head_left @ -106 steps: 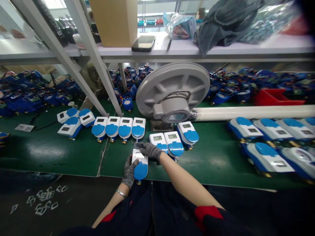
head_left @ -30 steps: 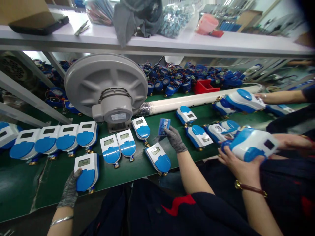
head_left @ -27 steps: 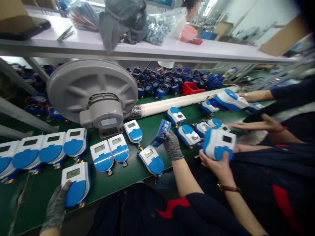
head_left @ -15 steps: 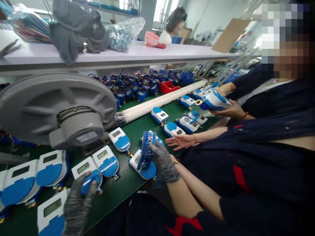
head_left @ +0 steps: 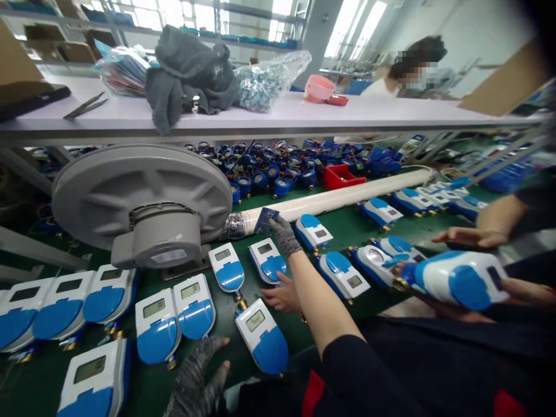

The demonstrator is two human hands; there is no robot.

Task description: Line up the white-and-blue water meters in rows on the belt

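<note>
My right hand [head_left: 284,234], in a grey glove, is closed on a small dark blue card [head_left: 265,220] beside the white tube. Below that card lies a white and blue meter [head_left: 267,260]. My left hand [head_left: 200,370], gloved too, holds nothing; thumb and forefinger are spread at the table's near edge. It is nearest to a pair of meters [head_left: 194,305] and to a meter with a lit display [head_left: 263,336]. Another person's bare hand [head_left: 282,293] reaches in under my right forearm.
A large grey round machine [head_left: 143,197] stands at the back left, joined to a white tube [head_left: 347,200]. Behind are blue parts and a red bin [head_left: 343,176]. At right, a person's hands hold a meter [head_left: 460,279].
My right hand has moved away from me with the blue card, off the near meter. My left hand has let go of a meter and drawn back toward the edge. The view has turned.
</note>
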